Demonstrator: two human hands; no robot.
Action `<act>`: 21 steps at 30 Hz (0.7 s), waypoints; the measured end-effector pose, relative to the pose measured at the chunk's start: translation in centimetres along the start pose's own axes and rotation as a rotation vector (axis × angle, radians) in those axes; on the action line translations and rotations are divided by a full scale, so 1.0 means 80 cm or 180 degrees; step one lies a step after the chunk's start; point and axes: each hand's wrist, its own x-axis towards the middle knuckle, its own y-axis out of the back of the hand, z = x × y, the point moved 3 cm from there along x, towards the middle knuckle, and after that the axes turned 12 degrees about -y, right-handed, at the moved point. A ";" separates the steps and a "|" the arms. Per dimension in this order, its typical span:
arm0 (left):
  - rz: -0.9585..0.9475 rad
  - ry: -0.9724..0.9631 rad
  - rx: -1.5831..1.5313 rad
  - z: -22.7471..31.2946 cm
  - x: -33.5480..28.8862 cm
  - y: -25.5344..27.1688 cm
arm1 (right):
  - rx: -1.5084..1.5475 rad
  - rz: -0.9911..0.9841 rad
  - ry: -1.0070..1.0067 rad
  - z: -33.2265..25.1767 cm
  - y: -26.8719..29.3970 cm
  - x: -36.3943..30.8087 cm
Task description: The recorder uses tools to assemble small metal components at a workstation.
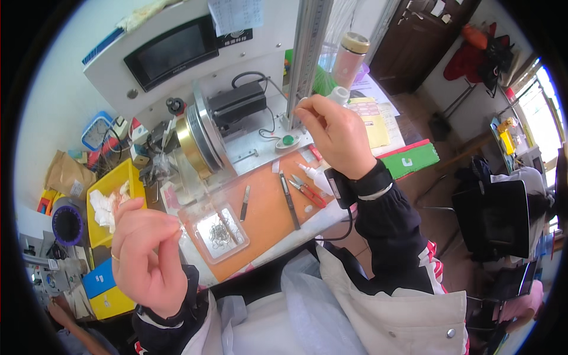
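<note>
My left hand (148, 254) is raised beside a transparent plastic box (222, 255), its thumb and forefinger pinched together. Small, dark, wiry metal pieces (219, 235) lie heaped in the box. Farther right and higher, my right hand (338, 137) is held up in front of the machine's upright metal column (307, 59), thumb and fingertips also pressed together. Whatever either pinch holds is too small or fine to make out. Between the hands stands a machine with a brass-coloured disc (192, 145) and a black motor (238, 106).
An orange work mat (263, 219) carries a craft knife (245, 203), a black pen-like tool (290, 201), red-handled pliers (309, 192) and a white bottle (318, 177). A yellow bin (130, 171) stands left, a green folder (411, 160) right. Another person's arm (80, 331) shows at lower left.
</note>
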 end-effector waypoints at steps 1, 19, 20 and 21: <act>0.0021 -0.0036 -0.0020 -0.002 -0.003 -0.003 | -0.0022 0.0040 0.0009 0.003 0.010 -0.003; -0.0527 0.0493 -0.1934 0.041 -0.017 -0.109 | -0.3402 0.0550 -0.2555 0.165 0.352 -0.342; -0.0589 0.0472 -0.2001 0.054 -0.012 -0.122 | -0.3711 0.0652 -0.2146 0.159 0.359 -0.354; -0.0622 0.0446 -0.1999 0.071 -0.006 -0.136 | -0.3389 0.1025 -0.2038 0.148 0.353 -0.346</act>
